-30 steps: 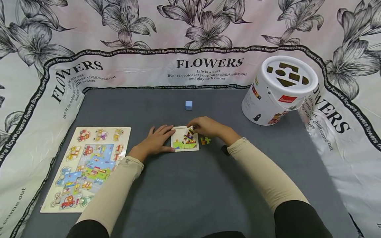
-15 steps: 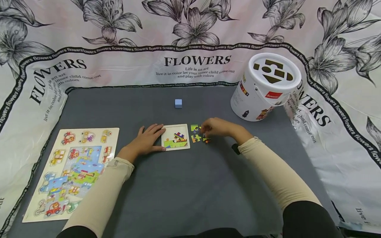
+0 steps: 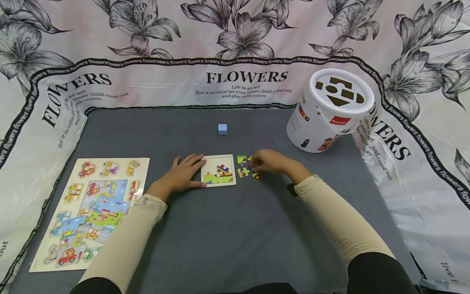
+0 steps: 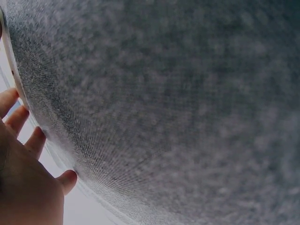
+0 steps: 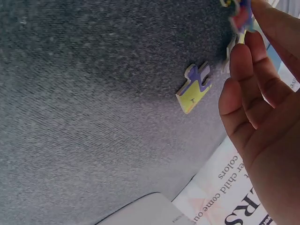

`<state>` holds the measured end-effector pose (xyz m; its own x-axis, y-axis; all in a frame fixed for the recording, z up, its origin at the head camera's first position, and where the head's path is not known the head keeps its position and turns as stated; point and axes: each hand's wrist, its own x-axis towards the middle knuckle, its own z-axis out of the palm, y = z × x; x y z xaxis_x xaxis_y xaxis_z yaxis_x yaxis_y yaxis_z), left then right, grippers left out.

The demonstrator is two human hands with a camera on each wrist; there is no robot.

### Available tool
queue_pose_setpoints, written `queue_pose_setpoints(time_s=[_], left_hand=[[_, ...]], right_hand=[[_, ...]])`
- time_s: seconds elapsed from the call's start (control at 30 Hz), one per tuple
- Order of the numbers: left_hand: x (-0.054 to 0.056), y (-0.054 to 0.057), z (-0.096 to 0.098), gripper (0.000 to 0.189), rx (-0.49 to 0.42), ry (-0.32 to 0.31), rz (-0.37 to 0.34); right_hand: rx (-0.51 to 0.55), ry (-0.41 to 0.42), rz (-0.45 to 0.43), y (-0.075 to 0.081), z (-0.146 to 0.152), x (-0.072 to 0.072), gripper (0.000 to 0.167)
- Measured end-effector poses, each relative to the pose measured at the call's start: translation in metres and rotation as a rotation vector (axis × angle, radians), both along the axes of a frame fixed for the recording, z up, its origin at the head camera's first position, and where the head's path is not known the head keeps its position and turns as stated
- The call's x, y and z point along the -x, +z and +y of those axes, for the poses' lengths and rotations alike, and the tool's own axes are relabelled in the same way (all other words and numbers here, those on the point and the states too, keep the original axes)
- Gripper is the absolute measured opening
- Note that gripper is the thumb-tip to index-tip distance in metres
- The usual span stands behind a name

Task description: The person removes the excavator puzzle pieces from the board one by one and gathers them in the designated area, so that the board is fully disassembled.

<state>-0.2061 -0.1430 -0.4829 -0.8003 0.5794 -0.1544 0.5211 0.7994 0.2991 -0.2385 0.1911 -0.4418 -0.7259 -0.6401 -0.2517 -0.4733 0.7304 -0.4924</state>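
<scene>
In the head view my left hand (image 3: pixel 180 176) rests at the left edge of a small jigsaw tray (image 3: pixel 210 163), its fingers spread. The left wrist view shows the outstretched fingertips (image 4: pixel 33 136) at the pale tray edge. Inside the tray, joined green pieces (image 3: pixel 216 179) fill the bottom, with multicoloured pieces above them. To the right of the tray, my right hand (image 3: pixel 271 162) bends over several loose puzzle pieces (image 3: pixel 243 172). The right wrist view shows its thumb and fingers pinching a blurred, colourful puzzle piece (image 5: pixel 241 18). A yellow and purple piece (image 5: pixel 191 96) lies nearby on the cloth.
A large wooden vehicle puzzle board (image 3: pixel 69 173) lies at the left, partly under the left sleeve. A small blue cube (image 3: pixel 222 129) sits behind the tray. A white lidded bucket (image 3: pixel 312 122) stands at the back right. Grey cloth (image 3: pixel 235 237) covers the table.
My right hand has moved from over the tray's right side to the loose pieces on the right. The left hand stays at the tray. The head view has shifted slightly.
</scene>
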Motion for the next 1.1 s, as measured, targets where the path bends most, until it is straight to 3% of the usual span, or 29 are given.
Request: queue_pose_setpoints(time_s=[0.3,0.63,0.83,1.1], left_hand=[[0.003,-0.002,0.001,0.087,0.004,-0.010,0.008],[0.002,-0.003,0.000,0.087,0.025,0.008,-0.002],[0.001,-0.005,0.004,0.086,0.016,0.005,-0.007],[-0.001,-0.001,-0.004,0.086,0.010,0.009,0.013]], right_hand=[[-0.067,-0.018,0.088,0.004,-0.024,-0.005,0.018],[-0.160,0.018,0.312,-0.013,-0.079,-0.015,0.037],[-0.237,-0.020,0.303,-0.018,-0.090,-0.017,0.037],[-0.159,-0.052,0.289,-0.002,-0.078,-0.016,0.035]])
